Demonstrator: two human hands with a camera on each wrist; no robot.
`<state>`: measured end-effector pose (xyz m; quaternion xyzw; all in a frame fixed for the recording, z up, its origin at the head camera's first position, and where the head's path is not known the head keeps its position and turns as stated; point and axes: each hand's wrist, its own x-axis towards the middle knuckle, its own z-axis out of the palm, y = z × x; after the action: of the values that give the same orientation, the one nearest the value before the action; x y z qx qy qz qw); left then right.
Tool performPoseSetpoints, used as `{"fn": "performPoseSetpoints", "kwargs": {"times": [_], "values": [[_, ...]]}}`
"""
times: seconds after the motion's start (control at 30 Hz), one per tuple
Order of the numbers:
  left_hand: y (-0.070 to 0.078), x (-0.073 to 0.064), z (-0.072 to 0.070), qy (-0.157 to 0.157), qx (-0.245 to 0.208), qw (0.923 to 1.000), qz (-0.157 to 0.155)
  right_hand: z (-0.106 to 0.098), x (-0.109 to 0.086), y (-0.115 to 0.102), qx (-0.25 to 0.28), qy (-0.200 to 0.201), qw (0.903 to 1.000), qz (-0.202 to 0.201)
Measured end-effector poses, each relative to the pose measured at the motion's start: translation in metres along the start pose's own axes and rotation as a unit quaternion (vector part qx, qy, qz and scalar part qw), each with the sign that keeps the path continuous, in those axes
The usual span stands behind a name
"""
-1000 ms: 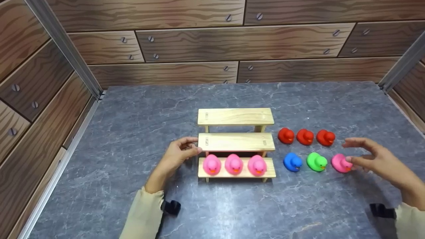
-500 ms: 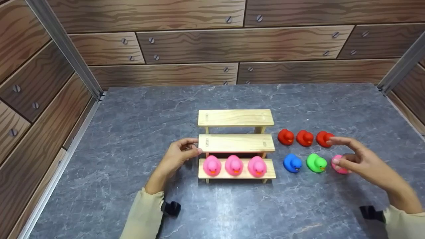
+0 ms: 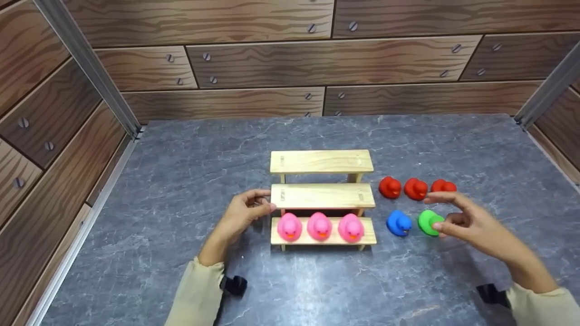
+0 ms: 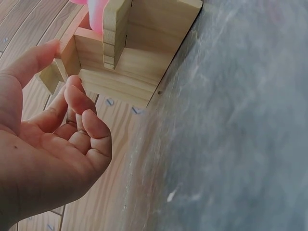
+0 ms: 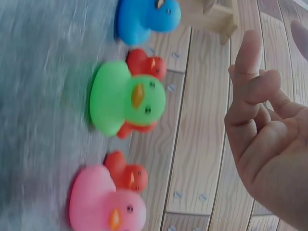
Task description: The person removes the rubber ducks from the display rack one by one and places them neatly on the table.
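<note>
A three-step wooden shelf stand [image 3: 322, 196] carries three pink rubber ducks [image 3: 319, 226] on its lowest step. My left hand [image 3: 242, 215] grips the left end of the middle step, thumb in front and index finger behind; the left wrist view shows the thumb [image 4: 41, 60] against the wood. My right hand [image 3: 476, 228] hovers over the loose ducks, holding nothing, its thumb overlapping the green rubber duck [image 3: 426, 221] in the head view. A gap separates that hand from the green duck in the right wrist view. Another pink duck [image 5: 91, 202] is hidden under the hand from above.
Left of the green duck lies a blue rubber duck [image 3: 398, 223]. Three red rubber ducks [image 3: 389, 187] line up behind, the rightmost partly covered by the right hand. Wood-patterned walls [image 3: 253, 65] bound the grey marbled table [image 3: 204, 149] at the back and sides.
My right hand has moved left from beside the loose pink duck, over it, to the green duck. The left hand and the ducks stay where they were.
</note>
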<state>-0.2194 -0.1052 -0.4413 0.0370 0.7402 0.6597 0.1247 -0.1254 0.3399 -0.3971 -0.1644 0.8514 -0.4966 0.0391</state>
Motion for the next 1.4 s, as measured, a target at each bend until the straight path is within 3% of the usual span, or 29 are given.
{"fn": "performPoseSetpoints", "kwargs": {"times": [0.33, 0.8, 0.97, 1.23, 1.4], "values": [[0.0, 0.0, 0.0, 0.0, -0.006, 1.0, -0.001, 0.025, 0.008, -0.009, 0.0, -0.011, 0.9999, 0.0], [-0.001, -0.001, -0.001, 0.006, -0.017, 0.9998, 0.009, 0.062, 0.017, -0.025, -0.022, 0.062, 0.9972, 0.036], [-0.001, -0.001, -0.002, 0.009, -0.012, 0.9999, 0.007, 0.075, 0.023, -0.032, -0.024, 0.082, 0.996, 0.024], [0.0, -0.002, -0.001, 0.01, -0.012, 0.9998, 0.01, 0.091, 0.029, -0.035, -0.037, 0.068, 0.9969, 0.015], [0.001, -0.002, 0.0, 0.008, -0.014, 0.9999, 0.005, 0.1, 0.032, -0.033, -0.051, 0.073, 0.9958, -0.021]]}}
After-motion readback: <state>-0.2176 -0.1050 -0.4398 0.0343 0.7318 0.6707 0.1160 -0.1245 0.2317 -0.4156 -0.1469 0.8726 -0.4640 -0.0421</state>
